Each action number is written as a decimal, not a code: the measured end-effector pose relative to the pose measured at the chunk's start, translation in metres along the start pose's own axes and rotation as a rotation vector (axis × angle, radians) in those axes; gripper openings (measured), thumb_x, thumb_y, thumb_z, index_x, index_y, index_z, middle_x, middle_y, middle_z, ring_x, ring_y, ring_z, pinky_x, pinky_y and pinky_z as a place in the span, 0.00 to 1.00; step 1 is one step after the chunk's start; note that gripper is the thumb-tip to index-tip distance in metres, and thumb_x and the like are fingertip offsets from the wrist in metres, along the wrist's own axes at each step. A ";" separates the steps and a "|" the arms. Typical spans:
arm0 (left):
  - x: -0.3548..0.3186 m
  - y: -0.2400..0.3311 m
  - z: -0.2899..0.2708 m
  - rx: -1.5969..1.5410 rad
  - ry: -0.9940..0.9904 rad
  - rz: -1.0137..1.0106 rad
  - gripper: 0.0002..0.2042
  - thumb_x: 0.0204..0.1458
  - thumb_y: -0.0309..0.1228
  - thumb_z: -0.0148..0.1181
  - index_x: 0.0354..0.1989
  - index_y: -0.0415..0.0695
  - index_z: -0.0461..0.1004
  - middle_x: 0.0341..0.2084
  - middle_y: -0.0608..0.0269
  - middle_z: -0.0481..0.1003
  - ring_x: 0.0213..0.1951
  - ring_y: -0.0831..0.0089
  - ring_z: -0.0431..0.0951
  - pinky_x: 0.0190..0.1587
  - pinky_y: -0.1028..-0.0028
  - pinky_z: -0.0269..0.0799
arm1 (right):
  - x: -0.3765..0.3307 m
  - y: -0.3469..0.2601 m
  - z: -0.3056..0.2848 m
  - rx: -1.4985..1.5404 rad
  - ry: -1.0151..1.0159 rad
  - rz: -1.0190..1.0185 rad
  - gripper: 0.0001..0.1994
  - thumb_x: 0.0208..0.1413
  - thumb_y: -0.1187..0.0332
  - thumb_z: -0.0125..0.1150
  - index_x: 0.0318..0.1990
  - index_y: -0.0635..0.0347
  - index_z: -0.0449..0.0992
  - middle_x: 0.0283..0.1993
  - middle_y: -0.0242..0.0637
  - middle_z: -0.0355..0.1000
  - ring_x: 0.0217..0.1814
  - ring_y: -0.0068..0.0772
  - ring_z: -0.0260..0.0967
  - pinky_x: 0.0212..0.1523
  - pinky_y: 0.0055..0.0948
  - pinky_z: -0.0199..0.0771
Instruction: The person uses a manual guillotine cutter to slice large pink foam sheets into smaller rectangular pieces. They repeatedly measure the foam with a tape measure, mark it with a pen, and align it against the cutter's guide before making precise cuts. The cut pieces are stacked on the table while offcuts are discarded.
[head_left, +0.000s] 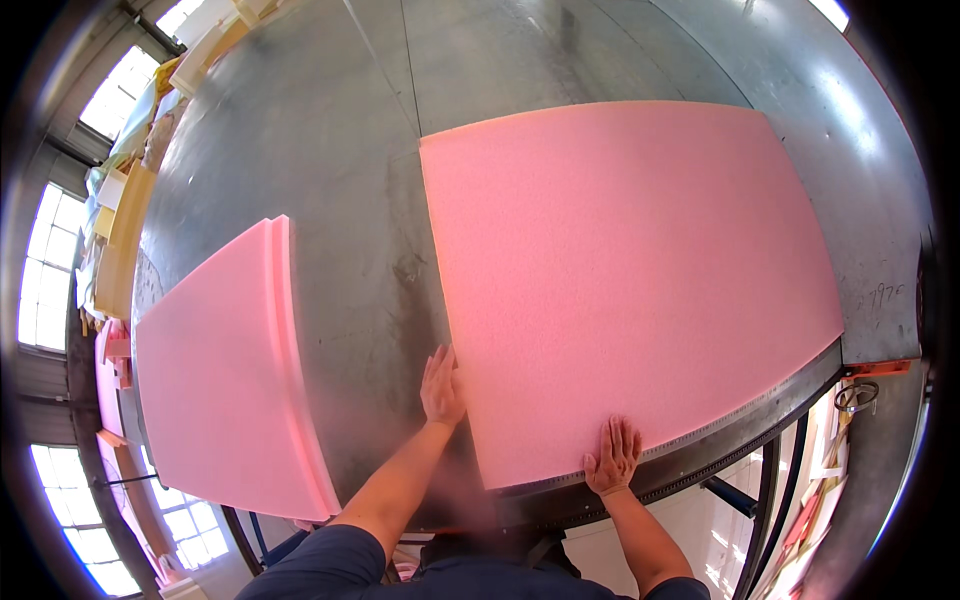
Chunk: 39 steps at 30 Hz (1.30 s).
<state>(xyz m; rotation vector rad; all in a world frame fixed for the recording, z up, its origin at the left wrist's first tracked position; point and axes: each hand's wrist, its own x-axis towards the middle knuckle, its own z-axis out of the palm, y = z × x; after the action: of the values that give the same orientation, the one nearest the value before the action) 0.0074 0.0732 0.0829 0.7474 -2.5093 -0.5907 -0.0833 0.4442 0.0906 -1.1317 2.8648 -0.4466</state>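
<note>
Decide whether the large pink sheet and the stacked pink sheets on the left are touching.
Apart: the head view plainly shows grey table between the large pink sheet and the stacked pink sheets.

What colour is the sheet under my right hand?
The sheet is plain pink; see the head view.

This is looking like a workshop: a broad metal counter (350,190) is carrying pink foam sheets (630,280), a ruler strip (700,429) is lining its near edge, and pale slabs (125,235) are lying beyond its left edge, near paned windows (50,270).
</note>
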 end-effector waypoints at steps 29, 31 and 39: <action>0.007 -0.003 0.005 -0.054 0.053 -0.013 0.17 0.61 0.29 0.48 0.56 0.36 0.73 0.53 0.45 0.76 0.59 0.48 0.73 0.65 0.52 0.64 | 0.005 -0.002 -0.001 0.015 0.049 -0.007 0.33 0.62 0.49 0.44 0.66 0.66 0.66 0.71 0.47 0.61 0.75 0.54 0.52 0.75 0.53 0.41; 0.008 -0.003 0.005 -0.056 0.056 -0.020 0.17 0.61 0.29 0.48 0.56 0.36 0.73 0.53 0.46 0.76 0.59 0.49 0.73 0.65 0.53 0.64 | 0.005 -0.002 -0.001 0.018 0.062 -0.014 0.33 0.63 0.49 0.43 0.66 0.66 0.66 0.71 0.47 0.61 0.75 0.54 0.53 0.75 0.53 0.41; 0.005 -0.005 0.007 -0.064 0.059 -0.015 0.18 0.66 0.32 0.44 0.56 0.36 0.73 0.55 0.44 0.75 0.59 0.49 0.73 0.66 0.57 0.63 | 0.003 -0.004 0.000 0.012 0.084 -0.019 0.33 0.63 0.48 0.43 0.66 0.66 0.65 0.71 0.47 0.61 0.76 0.52 0.52 0.75 0.52 0.40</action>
<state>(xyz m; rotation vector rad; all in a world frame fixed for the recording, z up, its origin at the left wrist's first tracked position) 0.0024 0.0678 0.0763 0.7504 -2.4208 -0.6416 -0.0826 0.4397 0.0916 -1.1663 2.9199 -0.5239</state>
